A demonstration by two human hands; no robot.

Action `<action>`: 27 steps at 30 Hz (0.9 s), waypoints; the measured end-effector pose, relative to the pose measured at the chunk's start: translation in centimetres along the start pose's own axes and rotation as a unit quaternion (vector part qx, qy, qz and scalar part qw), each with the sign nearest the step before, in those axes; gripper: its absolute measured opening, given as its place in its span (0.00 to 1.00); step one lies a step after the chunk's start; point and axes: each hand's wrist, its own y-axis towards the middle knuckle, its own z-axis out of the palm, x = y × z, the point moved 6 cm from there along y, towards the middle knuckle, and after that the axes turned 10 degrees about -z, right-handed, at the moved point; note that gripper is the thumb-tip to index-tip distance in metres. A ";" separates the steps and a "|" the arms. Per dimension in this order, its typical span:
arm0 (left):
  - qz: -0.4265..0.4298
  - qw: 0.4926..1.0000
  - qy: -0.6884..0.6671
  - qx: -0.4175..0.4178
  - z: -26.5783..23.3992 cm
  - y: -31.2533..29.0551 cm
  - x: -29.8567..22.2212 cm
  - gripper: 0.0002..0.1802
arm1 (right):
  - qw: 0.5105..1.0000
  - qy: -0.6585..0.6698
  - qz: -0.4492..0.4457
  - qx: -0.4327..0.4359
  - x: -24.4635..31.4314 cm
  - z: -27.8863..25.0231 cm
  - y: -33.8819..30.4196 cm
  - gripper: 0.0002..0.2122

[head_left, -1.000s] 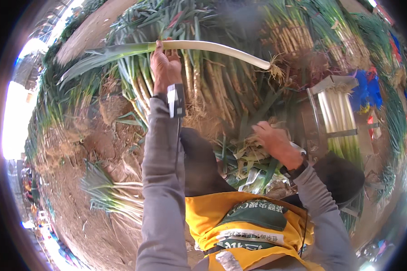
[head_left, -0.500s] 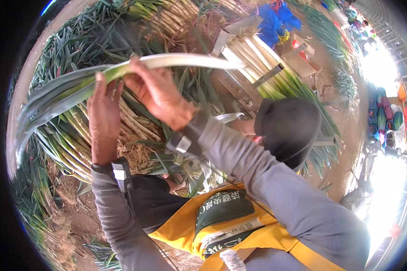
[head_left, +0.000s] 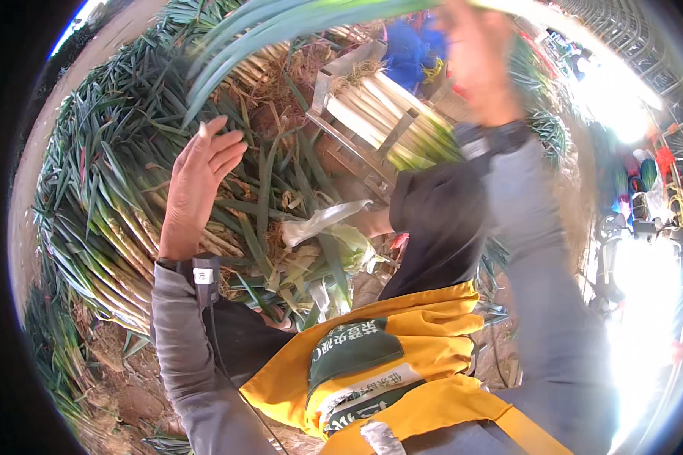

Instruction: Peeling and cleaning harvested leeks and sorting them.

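Observation:
At the top right, my right hand (head_left: 478, 64), smeared by motion, is closed around a single leek (head_left: 311, 29). The leek's green leaves trail off to the left and its pale shank points right, running into the bright glare. Lower and to the left, my left hand (head_left: 193, 186) is raised with its fingers apart and nothing in it, over a heap of leeks. Between the two hands, a metal rack (head_left: 349, 155) carries a row of white-shanked leeks (head_left: 387, 110) lying side by side under a strap.
Untrimmed leeks with roots (head_left: 118, 250) are piled along the left. Peeled leaf scraps (head_left: 326, 227) lie in front of my yellow apron (head_left: 281, 390). Blue plastic (head_left: 411, 53) sits behind the rack. My dark-clad knee (head_left: 440, 220) is beside the rack.
My right hand has swung up and right, carrying the leek. My left hand has let go of the leek and stays at the left. The view has shifted slightly.

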 end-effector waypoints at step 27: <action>-0.190 0.965 -0.014 -0.181 -3.4 0.0 7.8 0.20 | 0.660 -0.538 0.029 0.524 -39.6 -18.1 -18.2 0.08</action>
